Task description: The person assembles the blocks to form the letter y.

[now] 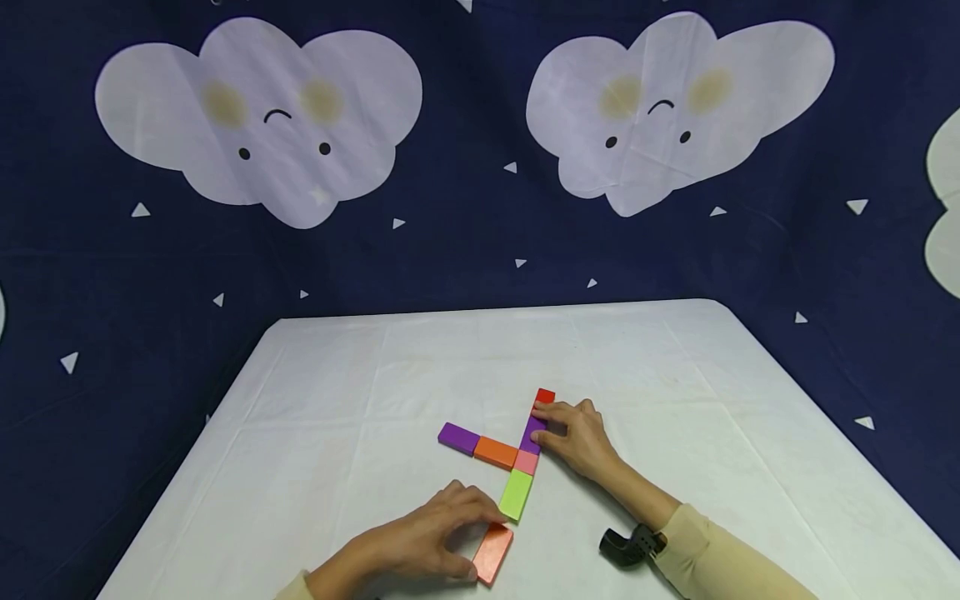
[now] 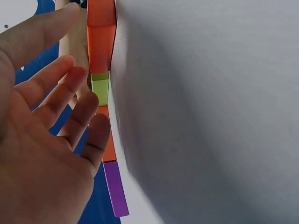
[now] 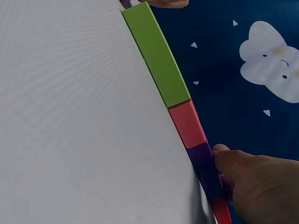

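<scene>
My left hand [image 1: 435, 533] holds a salmon-pink block [image 1: 493, 554] by its ends, thumb at the near end and fingertips at the far end; in the left wrist view this block [image 2: 101, 44] looks orange. Just beyond it lies a lime-green block [image 1: 516, 496], followed by a small pink block [image 1: 527, 462], a purple block [image 1: 533, 435] and a red block [image 1: 546, 396] in a slanting row. My right hand [image 1: 581, 437] rests its thumb and index finger on the purple block, close to the red one. Its other fingers are partly hidden.
From the pink block an orange block [image 1: 496, 452] and a second purple block [image 1: 458, 438] branch off leftward. A white cloth covers the table [image 1: 322, 400]. Behind it hangs a dark blue curtain [image 1: 465, 275] with clouds. A black strapped device [image 1: 630, 546] is at my right wrist.
</scene>
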A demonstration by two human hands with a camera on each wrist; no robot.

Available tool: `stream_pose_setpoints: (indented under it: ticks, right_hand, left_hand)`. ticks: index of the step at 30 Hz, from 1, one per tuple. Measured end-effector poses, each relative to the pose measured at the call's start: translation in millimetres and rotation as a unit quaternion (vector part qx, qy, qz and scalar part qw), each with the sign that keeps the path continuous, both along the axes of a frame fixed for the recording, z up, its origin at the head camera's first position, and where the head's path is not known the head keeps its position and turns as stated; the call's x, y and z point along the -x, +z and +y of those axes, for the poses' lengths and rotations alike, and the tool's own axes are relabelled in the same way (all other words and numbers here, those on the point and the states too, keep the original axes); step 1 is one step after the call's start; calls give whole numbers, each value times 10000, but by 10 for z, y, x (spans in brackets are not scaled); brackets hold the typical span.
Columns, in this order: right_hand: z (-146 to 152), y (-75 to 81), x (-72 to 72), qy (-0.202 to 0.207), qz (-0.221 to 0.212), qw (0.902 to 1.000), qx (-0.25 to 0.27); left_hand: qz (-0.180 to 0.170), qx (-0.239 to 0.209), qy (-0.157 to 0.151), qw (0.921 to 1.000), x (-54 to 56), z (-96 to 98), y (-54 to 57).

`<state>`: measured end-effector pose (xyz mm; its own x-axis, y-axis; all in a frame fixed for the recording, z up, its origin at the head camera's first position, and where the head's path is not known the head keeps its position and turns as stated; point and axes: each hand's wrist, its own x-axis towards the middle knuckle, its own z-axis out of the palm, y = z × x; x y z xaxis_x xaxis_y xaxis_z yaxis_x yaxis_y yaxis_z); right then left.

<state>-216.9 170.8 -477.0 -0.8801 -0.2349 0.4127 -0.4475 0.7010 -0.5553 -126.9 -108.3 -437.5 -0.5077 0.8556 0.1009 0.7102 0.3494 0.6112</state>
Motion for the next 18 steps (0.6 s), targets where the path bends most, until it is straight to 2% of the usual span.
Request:
stream_pose_setpoints:
  ticks: [18]
  right_hand:
    - [1, 0, 1, 16, -30, 10000, 4]
  left_hand:
    - [-48, 36, 121, 9999, -8, 0, -48]
